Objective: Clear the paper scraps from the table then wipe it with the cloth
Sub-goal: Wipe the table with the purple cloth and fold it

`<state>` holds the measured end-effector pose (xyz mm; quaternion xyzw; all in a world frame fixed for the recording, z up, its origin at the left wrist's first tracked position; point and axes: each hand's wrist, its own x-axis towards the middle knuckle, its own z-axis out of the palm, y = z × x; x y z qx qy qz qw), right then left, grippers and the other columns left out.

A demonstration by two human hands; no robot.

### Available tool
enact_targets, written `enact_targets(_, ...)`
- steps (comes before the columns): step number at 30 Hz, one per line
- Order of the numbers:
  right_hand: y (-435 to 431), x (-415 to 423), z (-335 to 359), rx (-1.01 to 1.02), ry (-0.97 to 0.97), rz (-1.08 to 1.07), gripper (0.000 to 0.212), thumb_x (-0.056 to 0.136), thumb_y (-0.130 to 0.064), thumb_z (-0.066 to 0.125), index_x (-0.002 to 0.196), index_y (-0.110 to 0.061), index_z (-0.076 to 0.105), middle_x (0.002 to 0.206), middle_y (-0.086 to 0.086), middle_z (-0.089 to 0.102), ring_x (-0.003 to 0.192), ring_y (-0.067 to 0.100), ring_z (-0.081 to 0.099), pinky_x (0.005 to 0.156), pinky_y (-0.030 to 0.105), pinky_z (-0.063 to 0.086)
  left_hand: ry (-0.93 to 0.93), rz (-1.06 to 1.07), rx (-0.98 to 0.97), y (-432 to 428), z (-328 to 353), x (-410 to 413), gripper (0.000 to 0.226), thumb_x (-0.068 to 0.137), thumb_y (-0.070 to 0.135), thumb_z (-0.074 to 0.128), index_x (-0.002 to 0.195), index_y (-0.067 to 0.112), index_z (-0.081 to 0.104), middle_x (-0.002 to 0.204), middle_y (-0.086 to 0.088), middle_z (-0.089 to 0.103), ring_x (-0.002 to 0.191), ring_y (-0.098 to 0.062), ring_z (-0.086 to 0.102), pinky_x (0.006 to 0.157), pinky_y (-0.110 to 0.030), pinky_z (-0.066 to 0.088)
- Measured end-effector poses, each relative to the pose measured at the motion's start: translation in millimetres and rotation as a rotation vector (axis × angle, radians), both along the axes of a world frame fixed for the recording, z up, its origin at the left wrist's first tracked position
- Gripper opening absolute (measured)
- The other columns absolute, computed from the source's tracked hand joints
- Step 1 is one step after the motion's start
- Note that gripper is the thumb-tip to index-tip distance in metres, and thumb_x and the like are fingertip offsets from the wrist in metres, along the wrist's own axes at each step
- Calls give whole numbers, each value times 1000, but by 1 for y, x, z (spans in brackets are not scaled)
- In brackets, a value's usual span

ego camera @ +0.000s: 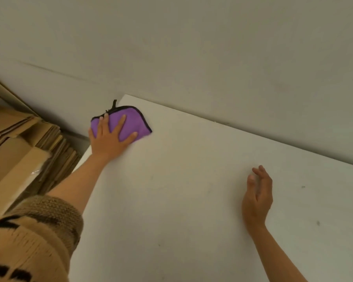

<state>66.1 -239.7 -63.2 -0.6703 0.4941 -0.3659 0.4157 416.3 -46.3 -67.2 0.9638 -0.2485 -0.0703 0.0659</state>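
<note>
Knit sleeve [49, 216] at 7 o'clock. Right hand [257, 198] at 4 o'clock on or over the white table [192, 180], contact unclear, fingers loosely curled, holding nothing. Left hand [108, 141] at 10 o'clock, fingers spread wide, pressing flat on the purple cloth [135, 123] at the table's far left corner. Cardboard stack [18, 139] at 9 o'clock.

Left hand [108, 139] flat, right hand [257, 200] relaxed

Dim, warm, even light gives the pale surface [192, 190] and the wall [192, 37] a yellowish cast, with no glare and only a faint soft shadow along the surface's far edge. The right hand [257, 197] is smeared by motion blur, the knitted sleeve [35, 231] at lower left is soft, and straight edges bow slightly.
</note>
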Motion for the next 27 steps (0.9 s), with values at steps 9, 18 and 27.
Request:
enact_targets(9,51,76,6,-27,39,10,36,90,-22,46,120,-5,56,122,-10,50,127,15,42,109,26,29,19,-586,-190,11,-4,-94,60,88,70,12,137,43,35,153,-8,25,141,-25,24,113,-46,6)
enact_targets(18,104,102,31,83,439,488,60,90,-41,55,143,-26,31,133,-5,47,123,15,40,107,37,33,130,-410,-569,45,10,-120,34,83,47,52,106,24,59,127,-3,46,104,-19,52,90,-36,46)
enact_targets(27,117,76,50,436,293,557,16,84,-35,66,77,-22,58,85,3,60,81,18,58,68,23,45,403,-387,-229,59,26,-95,50,62,70,66,75,22,57,99,5,42,93,-13,42,79,-24,36)
